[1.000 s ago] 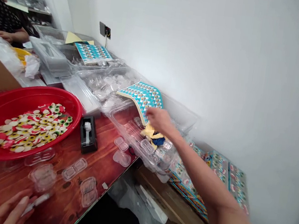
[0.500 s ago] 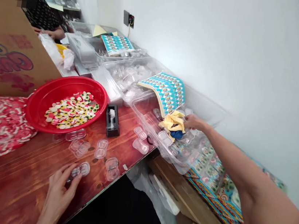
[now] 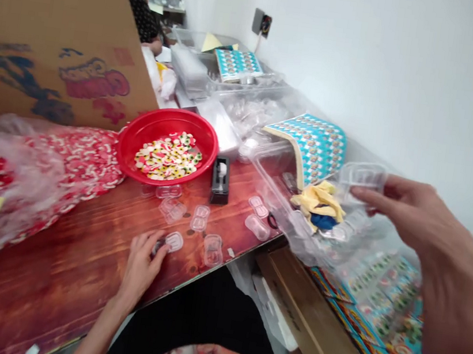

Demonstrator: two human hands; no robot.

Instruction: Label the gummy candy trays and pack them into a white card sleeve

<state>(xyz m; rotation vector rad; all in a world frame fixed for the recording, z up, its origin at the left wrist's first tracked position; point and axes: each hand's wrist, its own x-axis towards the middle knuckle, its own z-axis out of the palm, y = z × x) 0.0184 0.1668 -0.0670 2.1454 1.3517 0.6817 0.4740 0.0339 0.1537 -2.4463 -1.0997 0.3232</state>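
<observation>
My left hand [image 3: 142,260] rests on the reddish wood-patterned table with thumb and fingers closed round a small clear plastic blister shell [image 3: 174,242]. Raised over the clear plastic bin [image 3: 268,182], my right hand [image 3: 409,208] pinches another clear blister case [image 3: 361,176] between thumb and fingers. Below that hand, a crumpled yellow cloth [image 3: 318,199] and a dark blue piece [image 3: 324,221] lie in the bin. Several more clear shells, such as one near the table edge [image 3: 213,250], are scattered between my hands.
A red basin [image 3: 124,153] of eyeball-patterned candies stands beside a black tape dispenser [image 3: 220,183]. At left are a large cardboard box [image 3: 43,18] and a bag of red-and-white candies [image 3: 82,159]. Blue printed sheets [image 3: 319,144] lean in the bin. Packed cards [image 3: 382,289] are stacked at right.
My right hand has come up from the yellow cloth in the bin and now holds a clear case. My left hand keeps its shell on the table. The view has swung left.
</observation>
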